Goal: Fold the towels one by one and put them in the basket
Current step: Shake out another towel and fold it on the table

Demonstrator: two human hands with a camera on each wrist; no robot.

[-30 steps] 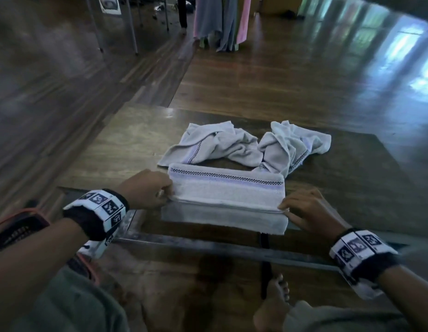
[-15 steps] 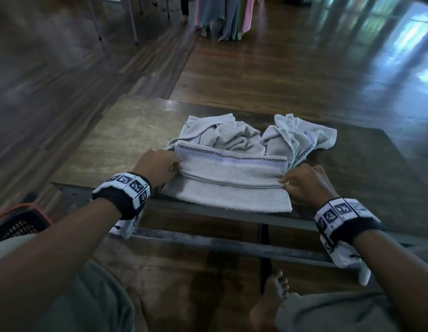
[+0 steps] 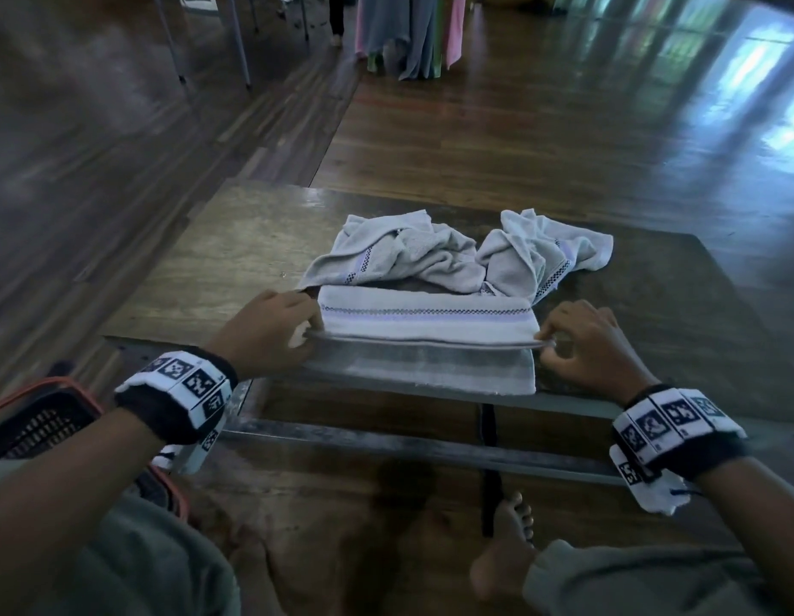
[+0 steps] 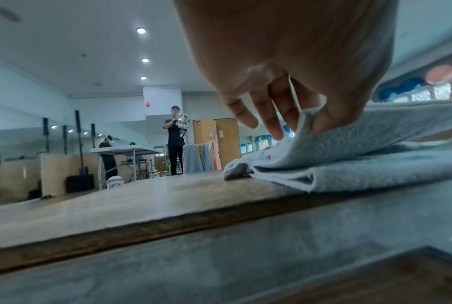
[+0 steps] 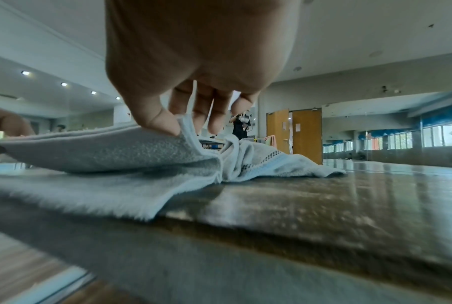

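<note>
A light grey towel (image 3: 426, 322) with a checked purple band lies half folded at the near edge of the wooden table (image 3: 217, 269). My left hand (image 3: 270, 335) pinches the left end of its raised upper layer (image 4: 390, 131) between thumb and fingers (image 4: 323, 123). On the other end my right hand (image 3: 582, 344) pinches the same layer (image 5: 110, 152) with the thumb (image 5: 162, 121) under the edge. The lower layer (image 3: 439, 371) lies flat and reaches the table's front edge. Two crumpled towels (image 3: 399, 255) (image 3: 546, 251) lie just behind. A black basket (image 3: 35, 424) with an orange rim sits low at my left.
The table's metal frame (image 3: 386, 442) runs below the front edge, with my bare feet (image 3: 506, 544) under it. Clothes hang on a rack (image 3: 408, 33) far behind the table. A person (image 4: 175, 139) stands in the hall beside another table (image 4: 123, 152).
Both hands carried the towel's upper layer away from me over the table and then a little back. The lower layer now lies flat at the table's front edge.
</note>
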